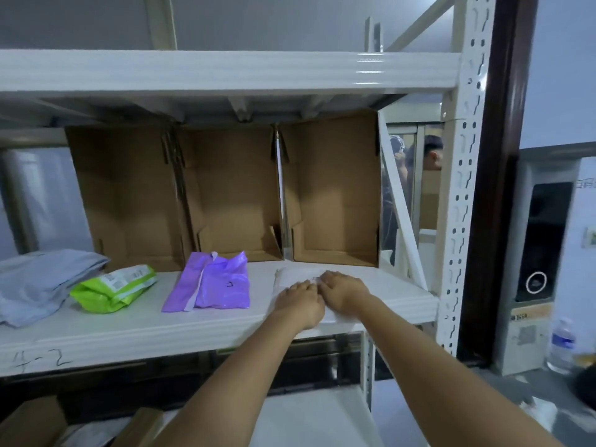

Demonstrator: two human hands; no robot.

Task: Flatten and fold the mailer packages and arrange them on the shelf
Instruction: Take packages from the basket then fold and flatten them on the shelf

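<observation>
A white mailer (298,275) lies flat on the white shelf (129,330), right of centre. My left hand (301,303) and my right hand (343,290) both rest palm down on it, side by side and touching, fingers pressed onto the package. Most of the white mailer is hidden under my hands. Left of it lies a folded purple mailer (211,285). Further left sits a green mailer (113,287), and a grey mailer (38,279) lies at the far left edge.
Three open cardboard boxes (232,191) stand on their sides at the back of the shelf. A white perforated upright (464,188) bounds the right end. A water bottle (562,345) stands on the floor at right. A person (430,153) is behind the rack.
</observation>
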